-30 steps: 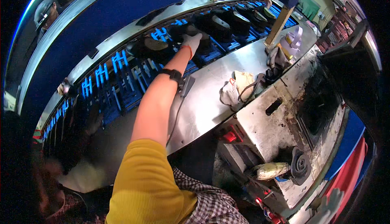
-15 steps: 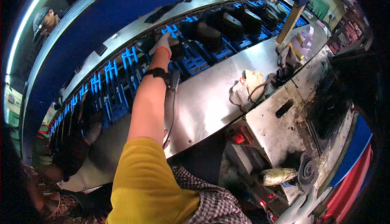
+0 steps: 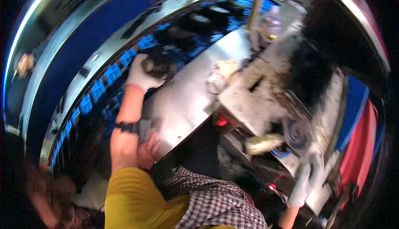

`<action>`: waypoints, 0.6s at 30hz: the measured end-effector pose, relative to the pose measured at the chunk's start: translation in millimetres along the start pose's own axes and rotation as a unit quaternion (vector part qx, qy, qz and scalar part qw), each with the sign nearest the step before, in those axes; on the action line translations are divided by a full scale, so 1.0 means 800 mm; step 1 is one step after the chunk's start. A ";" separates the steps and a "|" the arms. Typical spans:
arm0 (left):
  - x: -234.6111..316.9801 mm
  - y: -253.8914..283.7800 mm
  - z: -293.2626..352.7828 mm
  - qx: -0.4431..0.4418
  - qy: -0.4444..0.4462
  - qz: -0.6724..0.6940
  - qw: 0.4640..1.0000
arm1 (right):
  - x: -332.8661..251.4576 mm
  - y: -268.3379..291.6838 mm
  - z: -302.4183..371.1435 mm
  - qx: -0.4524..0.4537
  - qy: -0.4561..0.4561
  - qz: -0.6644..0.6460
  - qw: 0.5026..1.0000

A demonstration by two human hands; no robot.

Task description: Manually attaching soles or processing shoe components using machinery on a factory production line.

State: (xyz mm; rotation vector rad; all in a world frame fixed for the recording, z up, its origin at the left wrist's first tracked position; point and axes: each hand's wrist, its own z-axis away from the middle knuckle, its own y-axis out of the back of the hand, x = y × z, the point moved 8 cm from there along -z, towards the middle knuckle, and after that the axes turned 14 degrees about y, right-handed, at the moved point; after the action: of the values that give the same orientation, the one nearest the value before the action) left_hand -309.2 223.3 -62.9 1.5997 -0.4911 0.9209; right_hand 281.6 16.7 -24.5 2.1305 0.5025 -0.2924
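My left hand [image 3: 143,73], in a pale glove, grips a dark shoe [image 3: 164,67] with a lighter end, over the near edge of the blue-slatted conveyor [image 3: 112,75]. The shoe is blurred by motion. A dark strap with a small box [image 3: 143,127] sits on my left forearm. At the lower right my right hand [image 3: 303,181], also gloved, points its fingers upward beside the machine. Nothing shows in it. Close by are a yellowish wrapped bundle [image 3: 262,144] and a round grey ribbed part [image 3: 297,132].
Several dark shoes [image 3: 195,21] stand on the conveyor's far stretch. A metal ledge [image 3: 178,112] runs alongside, with a pale cloth bundle [image 3: 224,73] on it. A co-worker's bare hand [image 3: 149,150] is next to my left forearm. A purple-white container [image 3: 272,21] stands near a post [image 3: 255,7].
My left hand has come back from the conveyor with the dark shoe. My view has swung right, and my right hand shows more fully. The co-worker's hand has come further into sight.
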 end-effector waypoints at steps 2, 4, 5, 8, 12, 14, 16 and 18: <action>-0.019 -0.010 0.016 -0.101 0.099 0.411 0.901 | -0.029 0.008 -0.026 -0.030 0.059 -0.031 0.997; 0.031 -0.039 0.049 -0.129 0.316 0.574 0.744 | -0.053 0.019 -0.052 -0.072 0.073 -0.103 0.989; 0.068 -0.049 0.063 -0.154 0.307 0.572 0.745 | -0.067 0.021 -0.067 -0.116 0.011 -0.197 0.973; 0.181 -0.094 0.090 -0.315 0.226 0.577 0.719 | -0.105 0.017 -0.117 -0.181 -0.035 -0.485 0.855; 0.274 -0.108 0.122 -0.242 -0.200 0.303 0.900 | -0.115 -0.055 -0.189 -0.254 -0.161 -0.623 0.722; 0.327 -0.129 0.138 -0.217 -0.315 0.232 0.895 | -0.155 -0.061 -0.199 -0.292 -0.111 -0.779 0.544; 0.367 -0.138 0.161 -0.076 -0.475 0.090 0.872 | -0.149 -0.070 -0.202 -0.253 -0.139 -0.773 0.565; 0.385 -0.182 0.134 -0.182 -0.402 0.088 0.893 | -0.115 -0.071 -0.209 -0.146 -0.183 -0.753 0.616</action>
State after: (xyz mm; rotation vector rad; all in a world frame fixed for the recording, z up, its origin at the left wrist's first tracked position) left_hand 15.8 207.8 83.9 1.5451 -1.3217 0.2135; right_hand 177.2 160.9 64.9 0.7510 1.8346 -1.3957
